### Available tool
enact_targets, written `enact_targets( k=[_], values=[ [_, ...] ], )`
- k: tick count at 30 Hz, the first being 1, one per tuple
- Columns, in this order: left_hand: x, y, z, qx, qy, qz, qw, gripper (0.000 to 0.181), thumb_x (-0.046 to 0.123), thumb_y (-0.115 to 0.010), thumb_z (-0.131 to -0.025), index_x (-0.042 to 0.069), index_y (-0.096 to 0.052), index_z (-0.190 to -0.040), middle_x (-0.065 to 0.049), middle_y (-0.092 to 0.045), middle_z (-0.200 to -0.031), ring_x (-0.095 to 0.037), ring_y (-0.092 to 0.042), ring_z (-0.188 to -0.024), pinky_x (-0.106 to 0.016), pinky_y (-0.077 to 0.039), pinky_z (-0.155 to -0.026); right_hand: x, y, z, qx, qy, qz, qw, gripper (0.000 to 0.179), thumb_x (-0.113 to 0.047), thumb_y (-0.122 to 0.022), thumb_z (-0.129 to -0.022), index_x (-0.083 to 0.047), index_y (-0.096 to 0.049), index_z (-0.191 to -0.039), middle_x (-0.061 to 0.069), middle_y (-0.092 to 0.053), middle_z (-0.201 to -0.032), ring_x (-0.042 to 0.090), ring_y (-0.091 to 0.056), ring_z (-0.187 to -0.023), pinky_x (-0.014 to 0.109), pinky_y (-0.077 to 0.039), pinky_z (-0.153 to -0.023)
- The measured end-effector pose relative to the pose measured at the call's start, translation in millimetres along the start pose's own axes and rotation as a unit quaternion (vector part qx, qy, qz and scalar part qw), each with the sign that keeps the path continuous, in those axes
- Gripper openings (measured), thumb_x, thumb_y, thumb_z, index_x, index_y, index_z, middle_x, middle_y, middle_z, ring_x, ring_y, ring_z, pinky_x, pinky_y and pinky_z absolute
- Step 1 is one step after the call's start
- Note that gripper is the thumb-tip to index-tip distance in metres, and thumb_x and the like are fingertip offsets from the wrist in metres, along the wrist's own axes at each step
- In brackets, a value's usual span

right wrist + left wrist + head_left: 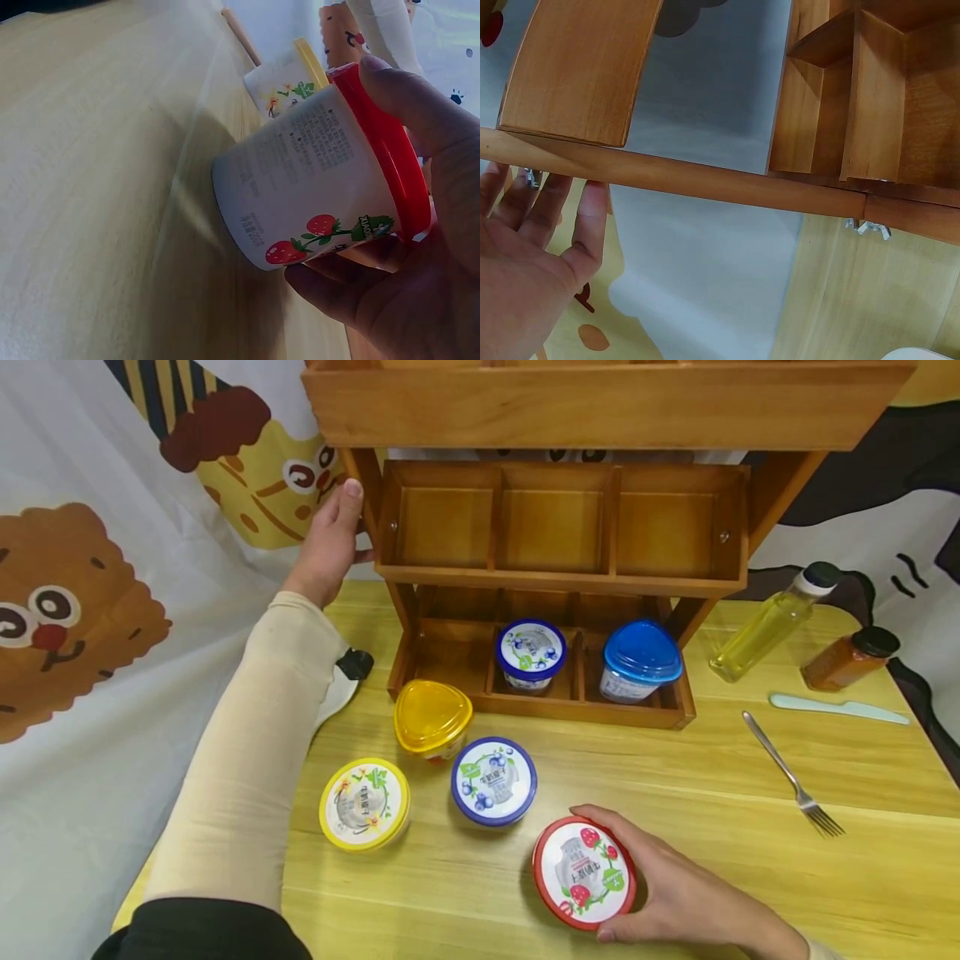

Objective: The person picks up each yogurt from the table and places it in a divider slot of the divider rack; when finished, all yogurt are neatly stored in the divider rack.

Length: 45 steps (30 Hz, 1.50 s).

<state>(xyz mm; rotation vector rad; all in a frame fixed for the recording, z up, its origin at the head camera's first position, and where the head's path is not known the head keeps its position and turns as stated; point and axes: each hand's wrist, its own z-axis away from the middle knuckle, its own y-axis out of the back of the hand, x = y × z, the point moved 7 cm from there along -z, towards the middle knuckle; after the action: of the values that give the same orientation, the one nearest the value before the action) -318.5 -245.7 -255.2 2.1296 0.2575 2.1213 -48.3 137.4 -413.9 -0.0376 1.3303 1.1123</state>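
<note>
My right hand (675, 893) grips a round white tub with a red rim and a strawberry-printed lid (583, 872), thumb on one side and fingers on the other. In the right wrist view, the tub (300, 180) has its base close over the tabletop. My left hand (330, 543) rests against the left side post of a wooden tiered rack (562, 578). In the left wrist view, its fingertips touch the edge of that post (705, 180). A blueberry tub (493, 781), a yellow-rimmed tub (363, 803) and a tub with a rounded-triangular yellow lid (432, 718) stand before the rack.
On the rack's lowest tier stand another blueberry tub (531, 652) and a blue-lidded tub (641, 660). To the right are an oil bottle (772, 622), a sauce jar (847, 660), a pale green knife (836, 707) and a fork (791, 777). A white utensil (337, 696) lies partly behind my left sleeve.
</note>
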Motion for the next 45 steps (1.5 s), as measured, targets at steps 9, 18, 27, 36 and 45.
enact_targets(
  k=[9,18,27,36,45],
  values=[
    [-1.0,0.6,-2.1,0.003,0.006,0.011,0.9999,0.048,0.054,-0.028,-0.103,0.029,-0.042,-0.141,0.004,-0.037,-0.144,-0.016,-0.038,-0.134,-0.051,-0.042,-0.109,-1,1,2.6,-0.003,-0.004,-0.01,0.9999,0.103,-0.052,-0.087,-0.068,-0.043,-0.025,-0.15,-0.017,-0.042,-0.144,0.015,-0.047,-0.125,0.023,-0.048,-0.096],
    [3.7,-1.4,4.4,-0.003,0.017,-0.004,0.9998,0.055,0.054,-0.026,-0.103,0.035,-0.028,-0.154,0.004,-0.026,-0.158,-0.014,-0.034,-0.139,-0.049,-0.04,-0.113,-18,38,6.0,0.07,0.043,0.022,0.9964,0.104,-0.047,-0.089,-0.069,-0.038,-0.027,-0.152,-0.005,-0.045,-0.146,0.02,-0.048,-0.124,0.036,-0.054,-0.093],
    [-1.4,0.5,1.0,-0.006,0.02,-0.012,0.9997,0.057,0.058,-0.026,-0.101,0.04,-0.022,-0.156,0.009,-0.023,-0.16,-0.012,-0.031,-0.142,-0.048,-0.039,-0.114,-35,82,3.7,0.145,0.095,0.057,0.9832,0.11,-0.029,-0.094,-0.065,-0.034,-0.028,-0.152,-0.006,-0.047,-0.141,0.002,-0.048,-0.115,0.023,-0.053,-0.088],
    [-1.1,-0.7,1.0,-0.004,0.015,-0.005,0.9999,0.057,0.057,-0.026,-0.101,0.038,-0.026,-0.155,0.005,-0.026,-0.158,-0.015,-0.034,-0.14,-0.049,-0.039,-0.113,-52,108,-9.7,0.14,0.139,-0.029,0.98,0.11,-0.002,-0.089,-0.069,-0.024,-0.024,-0.155,-0.003,-0.041,-0.143,0.01,-0.047,-0.115,0.022,-0.057,-0.084],
    [-1.3,-0.3,0.7,-0.004,0.013,0.0,0.9999,0.055,0.058,-0.028,-0.101,0.036,-0.033,-0.151,0.004,-0.029,-0.156,-0.014,-0.036,-0.138,-0.05,-0.04,-0.112,-65,123,-34.6,0.148,0.148,-0.046,0.9768,0.107,-0.001,-0.086,-0.072,-0.027,-0.024,-0.155,-0.003,-0.041,-0.14,0.014,-0.047,-0.117,0.017,-0.054,-0.089]
  ],
)
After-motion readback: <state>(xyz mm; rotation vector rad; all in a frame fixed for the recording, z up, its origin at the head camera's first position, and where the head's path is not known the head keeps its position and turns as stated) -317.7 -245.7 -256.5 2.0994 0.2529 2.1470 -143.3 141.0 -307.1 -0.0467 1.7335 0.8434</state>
